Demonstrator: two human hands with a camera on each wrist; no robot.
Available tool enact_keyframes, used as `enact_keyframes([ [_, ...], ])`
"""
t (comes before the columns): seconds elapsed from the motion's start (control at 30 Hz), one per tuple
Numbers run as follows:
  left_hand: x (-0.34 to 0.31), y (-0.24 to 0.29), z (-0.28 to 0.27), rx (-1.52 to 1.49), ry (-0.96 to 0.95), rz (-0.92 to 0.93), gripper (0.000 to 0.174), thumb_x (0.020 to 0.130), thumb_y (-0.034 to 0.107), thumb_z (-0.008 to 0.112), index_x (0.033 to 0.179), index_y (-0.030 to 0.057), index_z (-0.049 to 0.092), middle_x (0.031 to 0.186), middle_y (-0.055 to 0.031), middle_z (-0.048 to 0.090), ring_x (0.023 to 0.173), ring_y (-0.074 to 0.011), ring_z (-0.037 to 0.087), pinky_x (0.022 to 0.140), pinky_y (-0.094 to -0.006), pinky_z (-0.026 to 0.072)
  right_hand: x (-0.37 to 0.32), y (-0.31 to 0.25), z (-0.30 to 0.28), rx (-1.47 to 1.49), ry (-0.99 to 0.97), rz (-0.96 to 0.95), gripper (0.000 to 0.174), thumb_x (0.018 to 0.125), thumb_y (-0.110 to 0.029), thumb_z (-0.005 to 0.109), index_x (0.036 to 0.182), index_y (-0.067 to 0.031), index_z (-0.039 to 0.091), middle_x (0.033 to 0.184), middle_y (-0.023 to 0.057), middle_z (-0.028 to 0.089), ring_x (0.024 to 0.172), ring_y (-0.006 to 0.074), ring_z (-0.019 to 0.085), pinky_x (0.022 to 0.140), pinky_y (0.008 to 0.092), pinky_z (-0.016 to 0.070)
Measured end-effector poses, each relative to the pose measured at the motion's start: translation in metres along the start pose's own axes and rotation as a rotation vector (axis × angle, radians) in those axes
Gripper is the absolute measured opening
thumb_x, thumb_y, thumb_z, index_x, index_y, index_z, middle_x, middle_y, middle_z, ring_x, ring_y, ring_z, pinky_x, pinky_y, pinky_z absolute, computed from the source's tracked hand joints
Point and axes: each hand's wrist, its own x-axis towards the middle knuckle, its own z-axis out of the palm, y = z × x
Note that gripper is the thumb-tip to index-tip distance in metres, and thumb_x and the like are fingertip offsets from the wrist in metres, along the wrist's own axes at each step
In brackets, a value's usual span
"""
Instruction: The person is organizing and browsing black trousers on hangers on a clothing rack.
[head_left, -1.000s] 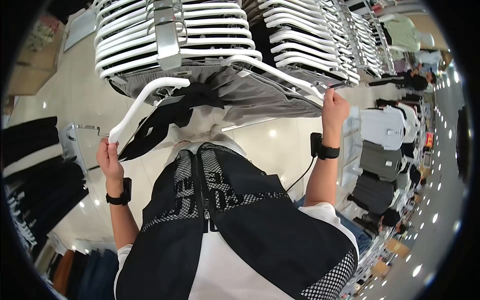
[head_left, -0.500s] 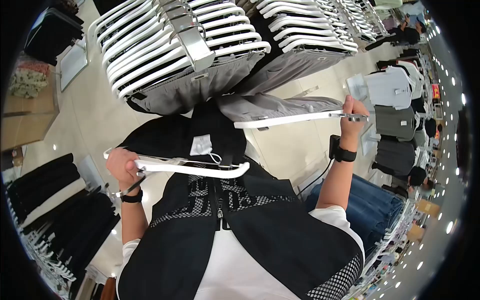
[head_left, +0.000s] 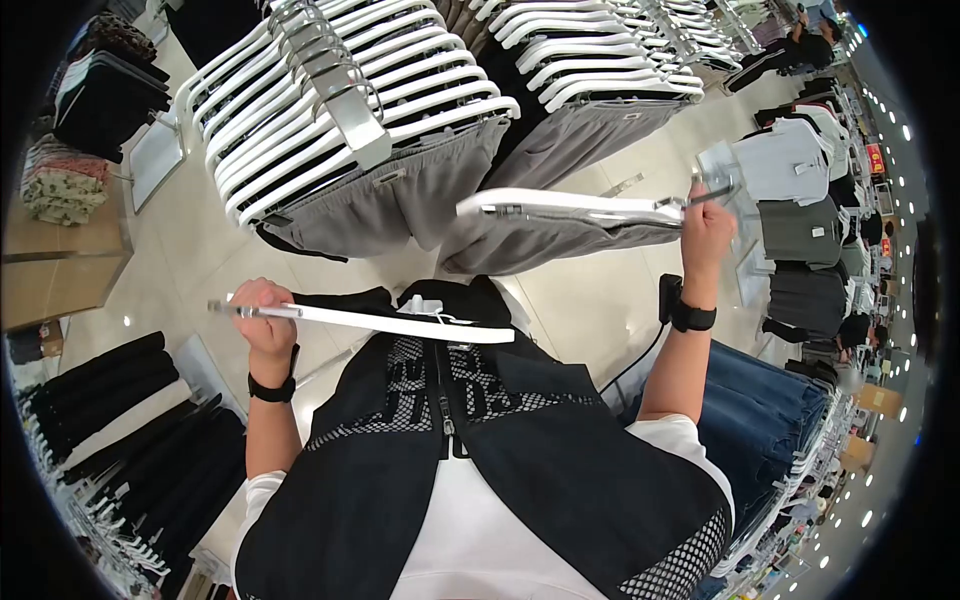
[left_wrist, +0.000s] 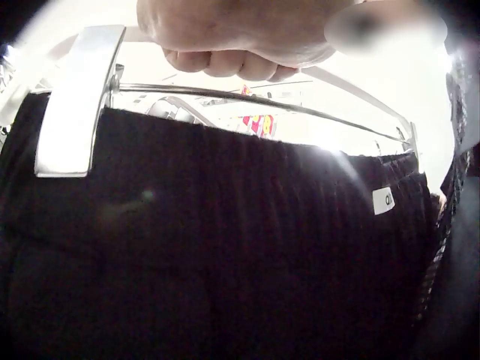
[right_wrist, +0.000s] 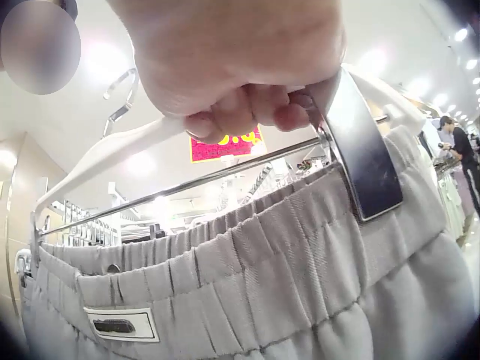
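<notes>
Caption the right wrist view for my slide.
Right hand grips a white hanger with grey trousers clipped to it.

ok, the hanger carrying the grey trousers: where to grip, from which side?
Probably the bare white arm of the hanger, coming from above. The grey trousers hang from the clip and rod below, so the underside is all cloth, while the gap between arm and rod leaves room to curl round. The right hand grips it so, beside the clip.

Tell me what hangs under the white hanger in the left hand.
A black ribbed garment hangs from the white hanger, pinned by a metal clip, with a small white label. Its lower part cannot be seen.
</notes>
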Motion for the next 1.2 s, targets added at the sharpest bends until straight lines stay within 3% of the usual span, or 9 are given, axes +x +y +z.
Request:
enact_keyframes([
  [0.07, -0.001, -0.003, 0.004, -0.078, -0.046, -0.074, 0.048, 0.101, 0.022, 0.039, 0.057, 0.004, 0.048, 0.051, -0.0085, 0.045, 0.047, -0.0249, 0.046, 0.048, -0.0359, 0.0321, 0.011, -0.012, 0.004, 0.07, -0.062, 0.115, 0.05, 0.096, -0.032, 0.063, 0.059, 0.0019, 0.057, 0.047, 0.0119, 0.042, 0.043, 0.0221, 0.035, 0.047, 0.038, 0.031],
  [0.27, -0.01, 0.027, 0.023, -0.259, 0.015, -0.458, 0.044, 0.098, 0.021, 0.041, 0.062, 0.0011, 0.054, 0.054, -0.0062, 0.046, 0.05, -0.0148, 0.043, 0.049, -0.0322, 0.0298, 0.04, -0.016, 0.023, 0.169, -0.346, 0.09, 0.049, 0.096, -0.042, 0.061, 0.07, -0.0005, 0.067, 0.053, 0.0114, 0.053, 0.048, 0.0222, 0.05, 0.053, 0.0349, 0.0416],
  [0.37, -0.009, 0.056, 0.03, -0.246, 0.045, -0.466, 0.041, 0.096, 0.023, 0.043, 0.063, 0.001, 0.054, 0.057, -0.0068, 0.049, 0.051, -0.0148, 0.042, 0.05, -0.0316, 0.0302, 0.047, -0.024, 0.035, 0.228, -0.501, 0.039, 0.05, 0.094, -0.047, 0.063, 0.072, -0.0024, 0.068, 0.056, 0.0106, 0.057, 0.05, 0.0235, 0.052, 0.053, 0.0348, 0.0424],
  [0.57, 0.0, 0.111, 0.047, -0.234, -0.195, -0.435, 0.029, 0.087, 0.026, 0.057, 0.075, -0.0001, 0.058, 0.067, -0.0085, 0.056, 0.057, -0.0165, 0.049, 0.054, -0.0302, 0.0355, 0.068, -0.055, 0.053, 0.397, -0.829, -0.287, 0.041, 0.08, -0.044, 0.078, 0.078, -0.004, 0.07, 0.063, 0.0089, 0.063, 0.059, 0.0254, 0.061, 0.056, 0.035, 0.045],
  [0.67, 0.009, 0.142, 0.062, -0.119, -0.281, -0.436, 0.018, 0.078, 0.018, 0.071, 0.079, 0.0033, 0.061, 0.069, -0.007, 0.059, 0.062, -0.0208, 0.057, 0.057, -0.0319, 0.0415, 0.08, -0.07, 0.072, 0.433, -0.841, -0.474, 0.033, 0.078, -0.033, 0.082, 0.081, -0.0036, 0.069, 0.064, 0.0089, 0.06, 0.056, 0.0185, 0.054, 0.055, 0.0313, 0.0423],
  [0.77, 0.007, 0.165, 0.086, 0.175, -0.259, -0.402, 0.02, 0.074, 0.015, 0.081, 0.082, 0.0072, 0.064, 0.073, -0.0056, 0.063, 0.064, -0.0276, 0.059, 0.057, -0.0365, 0.0444, 0.087, -0.099, 0.086, 0.456, -0.808, -0.631, 0.038, 0.077, -0.042, 0.08, 0.079, -0.0064, 0.068, 0.064, 0.0064, 0.063, 0.057, 0.0231, 0.06, 0.053, 0.033, 0.0437],
  [0.9, -0.009, 0.18, 0.106, 0.476, -0.148, -0.289, 0.026, 0.074, 0.027, 0.08, 0.083, 0.0077, 0.065, 0.076, -0.0035, 0.063, 0.065, -0.025, 0.059, 0.058, -0.0375, 0.044, 0.088, -0.124, 0.101, 0.545, -0.699, -0.835, 0.039, 0.081, -0.045, 0.076, 0.078, -0.0067, 0.066, 0.066, 0.0076, 0.064, 0.057, 0.0261, 0.062, 0.05, 0.0354, 0.044],
  [1.0, -0.015, 0.195, 0.11, 0.608, -0.086, -0.387, 0.025, 0.075, 0.027, 0.08, 0.083, 0.0078, 0.065, 0.073, -0.0033, 0.061, 0.063, -0.0247, 0.056, 0.057, -0.0376, 0.0431, 0.088, -0.149, 0.105, 0.554, -0.699, -0.931, 0.037, 0.085, -0.04, 0.073, 0.079, -0.0048, 0.065, 0.068, 0.0099, 0.064, 0.06, 0.0287, 0.062, 0.052, 0.0353, 0.0453],
  [1.2, -0.026, 0.193, 0.099, 0.642, -0.01, -0.418, 0.026, 0.077, 0.029, 0.079, 0.083, 0.0082, 0.065, 0.07, -0.0036, 0.058, 0.061, -0.0247, 0.054, 0.056, -0.0377, 0.0419, 0.081, -0.181, 0.128, 0.566, -0.746, -1.053, 0.031, 0.094, -0.032, 0.063, 0.083, -0.0025, 0.063, 0.073, 0.0167, 0.065, 0.07, 0.0374, 0.064, 0.061, 0.0461, 0.0499],
])
